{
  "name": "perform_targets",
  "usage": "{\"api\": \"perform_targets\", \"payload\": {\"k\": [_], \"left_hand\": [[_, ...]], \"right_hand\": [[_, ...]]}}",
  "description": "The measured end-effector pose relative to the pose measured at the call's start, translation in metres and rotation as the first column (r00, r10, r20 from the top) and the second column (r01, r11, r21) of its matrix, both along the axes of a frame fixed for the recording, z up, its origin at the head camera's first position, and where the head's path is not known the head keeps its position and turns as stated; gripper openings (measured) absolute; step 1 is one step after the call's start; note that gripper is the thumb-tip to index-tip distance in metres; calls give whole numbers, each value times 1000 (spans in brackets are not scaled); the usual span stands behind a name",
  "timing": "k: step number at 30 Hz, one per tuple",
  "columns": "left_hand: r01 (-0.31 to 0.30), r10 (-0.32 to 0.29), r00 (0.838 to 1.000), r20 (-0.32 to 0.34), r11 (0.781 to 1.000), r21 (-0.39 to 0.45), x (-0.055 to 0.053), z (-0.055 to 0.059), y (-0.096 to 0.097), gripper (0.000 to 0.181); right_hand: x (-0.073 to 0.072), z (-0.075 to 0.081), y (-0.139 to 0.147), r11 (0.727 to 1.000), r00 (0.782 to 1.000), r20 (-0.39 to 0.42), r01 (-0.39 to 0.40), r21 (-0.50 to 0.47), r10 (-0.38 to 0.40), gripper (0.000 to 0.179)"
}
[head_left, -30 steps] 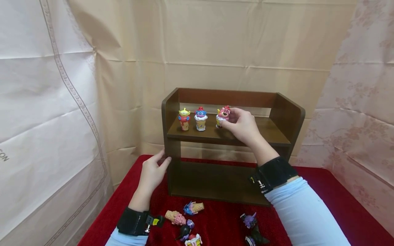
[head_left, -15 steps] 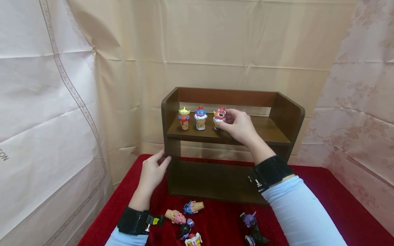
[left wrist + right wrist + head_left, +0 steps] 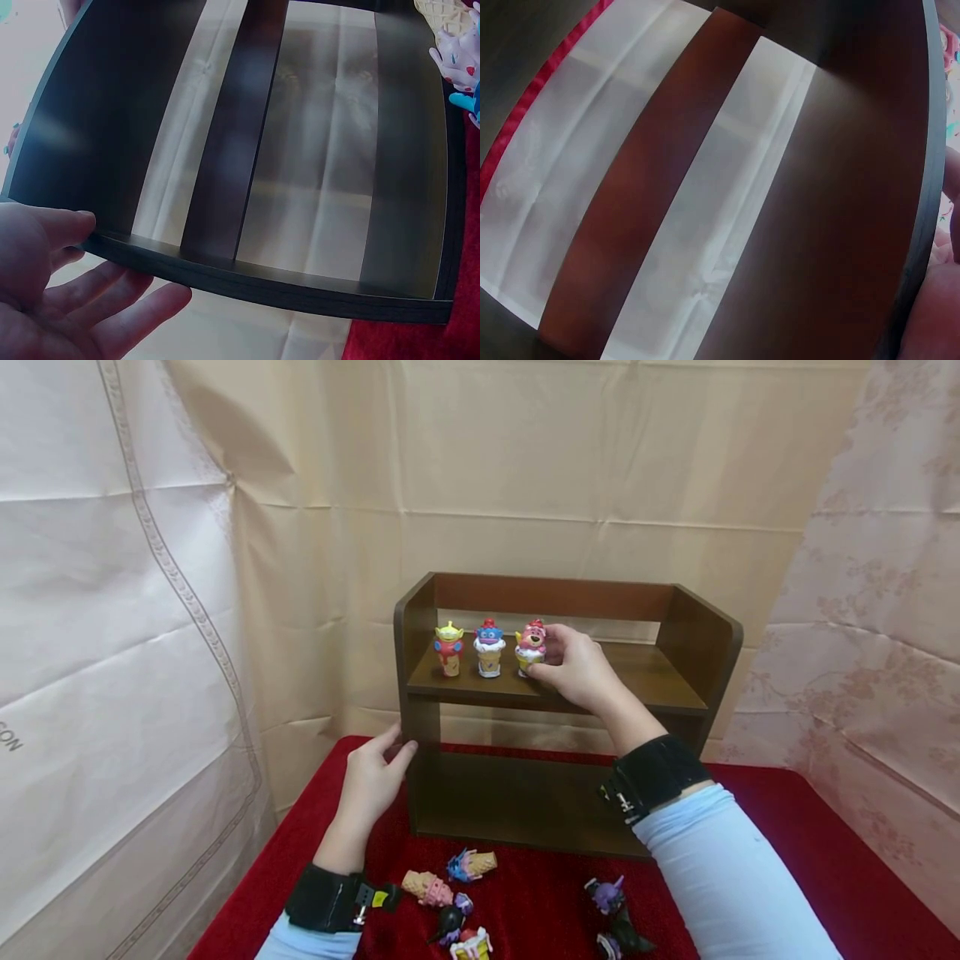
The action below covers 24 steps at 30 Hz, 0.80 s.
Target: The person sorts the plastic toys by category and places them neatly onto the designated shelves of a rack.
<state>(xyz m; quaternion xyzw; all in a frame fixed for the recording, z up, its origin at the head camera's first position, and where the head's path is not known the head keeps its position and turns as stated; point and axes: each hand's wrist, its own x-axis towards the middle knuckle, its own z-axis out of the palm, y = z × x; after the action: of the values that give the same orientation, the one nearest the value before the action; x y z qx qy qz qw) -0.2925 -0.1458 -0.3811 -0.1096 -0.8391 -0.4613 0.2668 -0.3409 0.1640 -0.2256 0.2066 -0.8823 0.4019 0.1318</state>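
In the head view my right hand (image 3: 585,667) pinches a pink bear figurine (image 3: 532,639) with a white and yellow base, upright at the upper board of a brown shelf (image 3: 555,693). To its left stand a blue figurine in an ice-cream cone (image 3: 489,652) and a yellow-headed alien figurine (image 3: 449,652). My left hand (image 3: 373,781) touches the shelf's left side panel, its fingers fairly straight. In the left wrist view the left hand's thumb and fingers (image 3: 142,307) lie along the panel edge. Only a slice of the right hand (image 3: 934,300) shows in the right wrist view.
On the red cloth (image 3: 540,910) lie several figurines: a blue cone one (image 3: 472,866), a pink cone one (image 3: 427,889), a dark one (image 3: 450,922), a yellow-white one (image 3: 472,945), and purple and black ones (image 3: 607,895) at right. The shelf's lower level (image 3: 525,793) is below.
My right hand has shifted left with the pink bear figurine, bringing it nearer the blue figurine and slightly turned to the front. The left hand has stayed in place.
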Motion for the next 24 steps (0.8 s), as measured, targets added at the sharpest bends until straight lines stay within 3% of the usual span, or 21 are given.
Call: {"api": "perform_targets", "payload": {"k": [24], "left_hand": [[13, -13, 1000, 15, 1000, 10, 3, 1, 0, 47]], "right_hand": [[1, 0, -1, 999, 1000, 0, 18, 50, -18, 58]]}}
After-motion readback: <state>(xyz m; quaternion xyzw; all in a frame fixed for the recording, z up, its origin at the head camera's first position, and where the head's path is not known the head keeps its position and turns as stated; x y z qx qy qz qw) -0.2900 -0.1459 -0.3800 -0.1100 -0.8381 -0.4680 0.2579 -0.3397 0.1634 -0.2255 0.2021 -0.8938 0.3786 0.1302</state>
